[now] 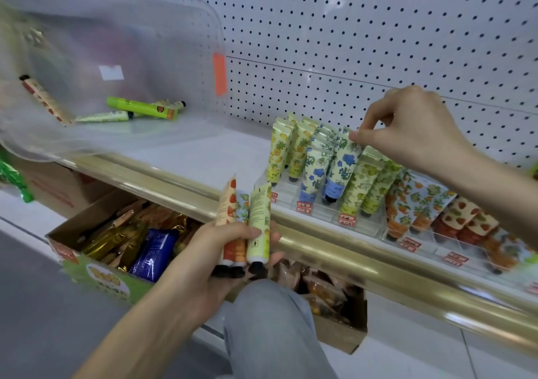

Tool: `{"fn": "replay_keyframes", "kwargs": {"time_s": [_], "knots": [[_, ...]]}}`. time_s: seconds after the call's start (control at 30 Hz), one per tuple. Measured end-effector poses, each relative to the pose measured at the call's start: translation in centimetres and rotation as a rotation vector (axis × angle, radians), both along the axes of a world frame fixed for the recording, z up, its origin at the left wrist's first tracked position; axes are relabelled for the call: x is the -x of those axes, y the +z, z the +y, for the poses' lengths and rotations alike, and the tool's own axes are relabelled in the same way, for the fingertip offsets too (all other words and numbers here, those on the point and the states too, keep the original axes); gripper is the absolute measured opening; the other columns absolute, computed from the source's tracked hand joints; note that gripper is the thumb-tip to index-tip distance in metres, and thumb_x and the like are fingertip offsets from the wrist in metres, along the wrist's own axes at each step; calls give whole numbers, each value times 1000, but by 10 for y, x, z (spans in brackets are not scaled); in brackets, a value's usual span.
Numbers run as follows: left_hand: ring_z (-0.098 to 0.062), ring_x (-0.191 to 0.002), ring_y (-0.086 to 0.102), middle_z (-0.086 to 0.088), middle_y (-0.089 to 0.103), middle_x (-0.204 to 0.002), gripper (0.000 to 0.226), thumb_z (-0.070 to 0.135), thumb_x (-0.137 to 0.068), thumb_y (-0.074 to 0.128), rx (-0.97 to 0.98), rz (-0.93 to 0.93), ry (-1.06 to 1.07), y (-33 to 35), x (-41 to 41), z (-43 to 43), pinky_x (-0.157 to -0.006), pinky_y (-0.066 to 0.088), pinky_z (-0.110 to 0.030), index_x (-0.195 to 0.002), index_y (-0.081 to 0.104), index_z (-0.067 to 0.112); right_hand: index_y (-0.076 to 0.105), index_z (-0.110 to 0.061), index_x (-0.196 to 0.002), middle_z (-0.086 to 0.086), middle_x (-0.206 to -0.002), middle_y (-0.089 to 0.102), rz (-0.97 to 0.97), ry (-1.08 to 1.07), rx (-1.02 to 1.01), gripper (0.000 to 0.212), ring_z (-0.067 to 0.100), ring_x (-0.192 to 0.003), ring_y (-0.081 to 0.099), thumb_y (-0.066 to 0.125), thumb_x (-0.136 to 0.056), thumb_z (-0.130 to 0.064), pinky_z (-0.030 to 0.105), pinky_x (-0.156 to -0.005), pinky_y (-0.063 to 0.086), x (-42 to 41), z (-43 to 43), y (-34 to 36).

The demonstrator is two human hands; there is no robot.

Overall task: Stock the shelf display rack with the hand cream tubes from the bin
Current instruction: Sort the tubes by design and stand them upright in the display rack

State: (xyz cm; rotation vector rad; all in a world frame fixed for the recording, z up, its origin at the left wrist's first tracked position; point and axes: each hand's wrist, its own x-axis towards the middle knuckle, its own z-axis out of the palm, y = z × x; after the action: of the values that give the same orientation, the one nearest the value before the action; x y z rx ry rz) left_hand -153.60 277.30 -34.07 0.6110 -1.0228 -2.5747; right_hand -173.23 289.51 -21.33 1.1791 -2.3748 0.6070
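With my left hand gripping three tubes, my right hand pinches a blue tube in the rack, where shoving could topple its neighbours.

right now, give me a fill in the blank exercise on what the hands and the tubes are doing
1. The left hand holds ___ hand cream tubes, caps pointing down.
2. The right hand pinches the top of a tube printed with ___ flowers.
3. The clear bin is to the ___ of the display rack.
4. The cardboard box of snacks sits ___ the shelf.

Missing words: three; blue; left; below
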Motion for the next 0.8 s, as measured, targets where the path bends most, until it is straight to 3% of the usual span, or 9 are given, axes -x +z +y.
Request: {"fn": "replay_keyframes", "kwargs": {"time_s": [0.13,0.27,0.67,0.8], "knots": [[-30,-90,72,-21,72,-101,55,-4,-61,66,18,9,-22,-2,-4,1,-61,59,-39,-115,58,-1,60,-25,-58,-1,-57,46,38,-3,-29,24,25,-66,46,72,-77,-33,33,-76,30,2,-3,-7],[-29,-87,73,-20,73,-97,60,-3,-56,68,9,-7,3,-6,-1,-4,-62,58,-40,-116,58,0,61,-23,-59,2,-57,50,53,2,-37,24,24,-62,46,72,-78,-33,32,-76,29,2,-3,-16],[-30,-87,73,-20,73,-99,65,0,-47,73,-17,4,13,-6,8,-8,-62,58,-40,-111,61,0,65,-26,-64,-11,-60,42,86,21,-97,18,21,-64,46,69,-79,-35,31,-77,32,7,-3,-28],[-30,-89,72,-21,72,-101,63,-11,-50,74,-32,6,-5,-7,10,-8,-63,58,-41,-111,61,-1,64,-28,-64,-13,-61,42,78,38,-91,17,18,-64,45,70,-78,-36,32,-78,33,8,-4,-29]]}}
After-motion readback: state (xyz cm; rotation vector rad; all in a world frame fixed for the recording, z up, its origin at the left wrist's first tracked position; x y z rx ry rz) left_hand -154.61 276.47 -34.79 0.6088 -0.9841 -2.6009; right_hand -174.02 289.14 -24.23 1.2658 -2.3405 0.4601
